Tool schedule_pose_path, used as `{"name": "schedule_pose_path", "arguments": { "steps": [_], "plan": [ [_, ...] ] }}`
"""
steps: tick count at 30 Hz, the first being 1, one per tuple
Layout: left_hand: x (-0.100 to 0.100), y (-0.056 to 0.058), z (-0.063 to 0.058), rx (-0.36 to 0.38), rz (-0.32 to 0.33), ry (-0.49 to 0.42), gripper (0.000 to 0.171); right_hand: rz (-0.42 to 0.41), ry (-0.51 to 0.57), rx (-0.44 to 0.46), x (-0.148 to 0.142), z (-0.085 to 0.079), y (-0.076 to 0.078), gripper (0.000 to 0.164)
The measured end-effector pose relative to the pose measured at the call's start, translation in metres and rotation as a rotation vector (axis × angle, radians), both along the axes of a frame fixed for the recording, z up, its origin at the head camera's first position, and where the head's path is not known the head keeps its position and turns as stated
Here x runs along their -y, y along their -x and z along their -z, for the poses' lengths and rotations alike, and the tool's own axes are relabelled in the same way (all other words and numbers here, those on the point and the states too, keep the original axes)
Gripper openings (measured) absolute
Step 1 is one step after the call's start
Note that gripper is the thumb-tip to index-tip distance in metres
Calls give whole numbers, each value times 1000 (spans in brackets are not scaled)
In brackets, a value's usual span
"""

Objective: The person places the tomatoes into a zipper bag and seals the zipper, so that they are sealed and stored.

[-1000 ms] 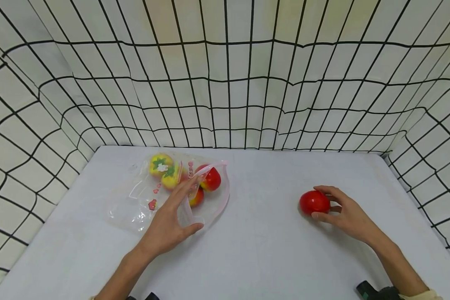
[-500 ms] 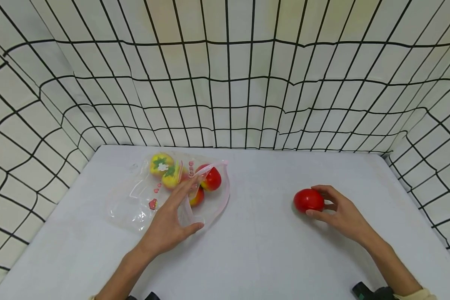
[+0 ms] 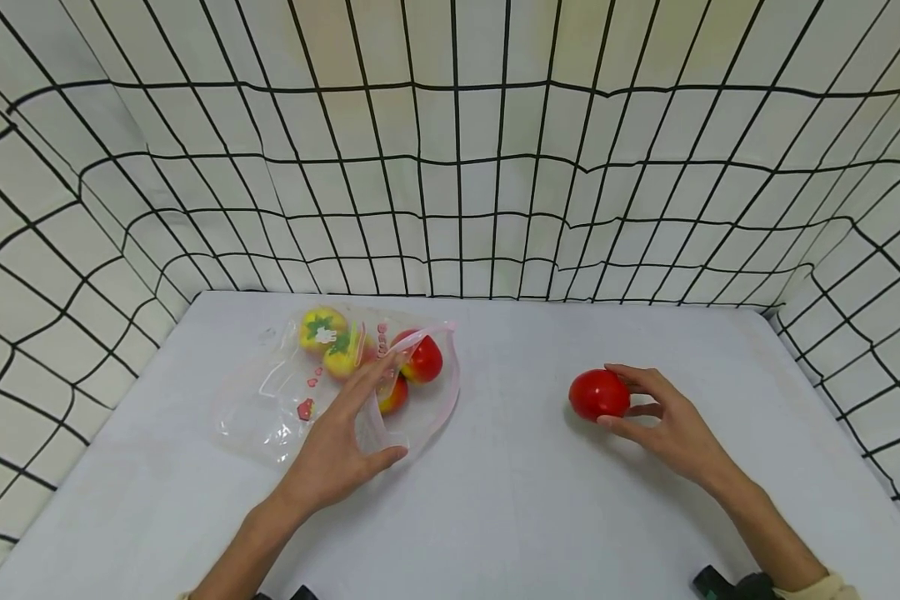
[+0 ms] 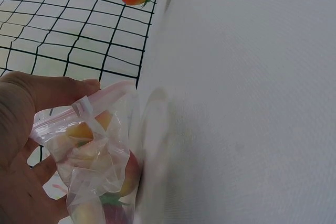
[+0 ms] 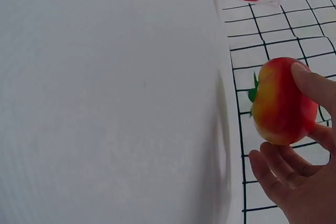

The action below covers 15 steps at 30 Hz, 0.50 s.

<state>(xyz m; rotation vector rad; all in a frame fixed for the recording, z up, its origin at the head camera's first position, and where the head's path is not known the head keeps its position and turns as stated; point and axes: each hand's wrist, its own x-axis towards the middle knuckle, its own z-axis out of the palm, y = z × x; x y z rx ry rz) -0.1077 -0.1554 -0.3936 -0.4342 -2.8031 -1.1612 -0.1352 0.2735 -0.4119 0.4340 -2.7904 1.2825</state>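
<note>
My right hand (image 3: 667, 425) grips a red toy tomato (image 3: 598, 395) between thumb and fingers, just above the table at right of centre. In the right wrist view, the tomato (image 5: 283, 100) shows yellow patches and green leaves on the side facing the table. My left hand (image 3: 337, 450) lies spread at the mouth of a clear plastic bag (image 3: 258, 417) with a pink rim. Its fingers rest on the film, and its thumb touches the pink edge in the left wrist view. Several red-and-yellow toy tomatoes (image 3: 422, 360) are inside the bag; the hand partly hides them.
A white-covered table (image 3: 510, 500) spans the work area. Black wire mesh (image 3: 457, 183) over white walls encloses its back and both sides. Between the bag and the right hand lies a stretch of bare white cloth (image 3: 510, 392).
My right hand has carried the tomato leftward and slightly away from me, toward the bag. The left hand and the bag have stayed in place.
</note>
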Motion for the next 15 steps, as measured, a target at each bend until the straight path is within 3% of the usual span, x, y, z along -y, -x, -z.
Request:
{"name": "schedule_pose_path", "arguments": {
  "steps": [7,15],
  "plan": [
    [0,0,0,-3,-2,1,117,3,18,-47,11,-1,1,75],
    [0,-1,0,-8,1,4,116,1,27,-12,21,-1,3,77]
  ]
}}
